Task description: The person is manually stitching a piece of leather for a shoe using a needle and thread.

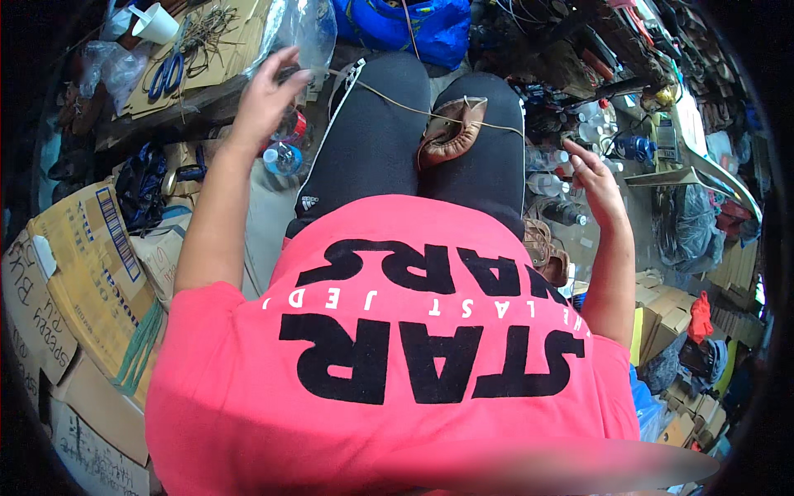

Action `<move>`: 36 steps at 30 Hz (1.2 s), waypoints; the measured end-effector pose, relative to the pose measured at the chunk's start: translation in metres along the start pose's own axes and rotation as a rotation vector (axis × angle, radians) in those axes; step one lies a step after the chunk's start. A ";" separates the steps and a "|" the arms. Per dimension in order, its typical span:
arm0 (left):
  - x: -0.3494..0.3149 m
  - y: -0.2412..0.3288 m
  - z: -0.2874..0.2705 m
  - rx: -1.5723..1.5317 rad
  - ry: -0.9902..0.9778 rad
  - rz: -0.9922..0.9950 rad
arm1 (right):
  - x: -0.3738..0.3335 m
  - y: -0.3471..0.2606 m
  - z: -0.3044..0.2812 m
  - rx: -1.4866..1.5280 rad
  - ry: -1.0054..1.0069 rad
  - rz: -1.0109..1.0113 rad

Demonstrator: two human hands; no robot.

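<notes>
A brown leather shoe upper (451,142) with a gathered, puckered edge rests on my thighs, between the knees. A thin tan thread (389,100) crosses it and stretches out to both sides, nearly straight. My left hand (271,95) is raised beyond my left knee, fingers curled, with the thread's left end running in between thumb and forefinger. Off to the right of my other knee, my right hand (597,180) has its fingers bent and the forefinger extended. The thread points toward those fingertips, though its last stretch is too faint to follow.
Blue-handled scissors (167,76) and a white cup (155,24) lie on a board at upper left. Plastic bottles (283,158) stand beside my left leg; several more are on the right. Cardboard boxes (91,264) are at left, a blue bag (405,29) ahead.
</notes>
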State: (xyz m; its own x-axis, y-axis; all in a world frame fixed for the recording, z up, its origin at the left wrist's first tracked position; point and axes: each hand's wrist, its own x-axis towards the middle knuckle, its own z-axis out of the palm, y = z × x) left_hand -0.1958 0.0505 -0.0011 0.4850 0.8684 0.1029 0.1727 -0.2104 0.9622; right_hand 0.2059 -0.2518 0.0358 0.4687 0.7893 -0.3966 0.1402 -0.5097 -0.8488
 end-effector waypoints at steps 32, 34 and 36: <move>0.050 0.051 0.159 0.015 -1.177 0.110 | -0.001 -0.044 0.100 -0.311 0.008 -0.636; 0.050 0.053 0.160 0.045 -1.196 0.118 | -0.005 -0.051 0.098 -0.398 -0.011 -0.628; 0.051 0.054 0.161 0.067 -1.213 0.132 | -0.008 -0.062 0.095 -0.541 -0.026 -0.650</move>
State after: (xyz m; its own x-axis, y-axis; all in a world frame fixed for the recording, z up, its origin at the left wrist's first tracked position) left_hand -0.0235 0.0110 0.0155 0.9812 -0.1356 -0.1373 0.0880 -0.3188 0.9437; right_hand 0.1104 -0.1938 0.0582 0.1308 0.9865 0.0991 0.7759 -0.0396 -0.6296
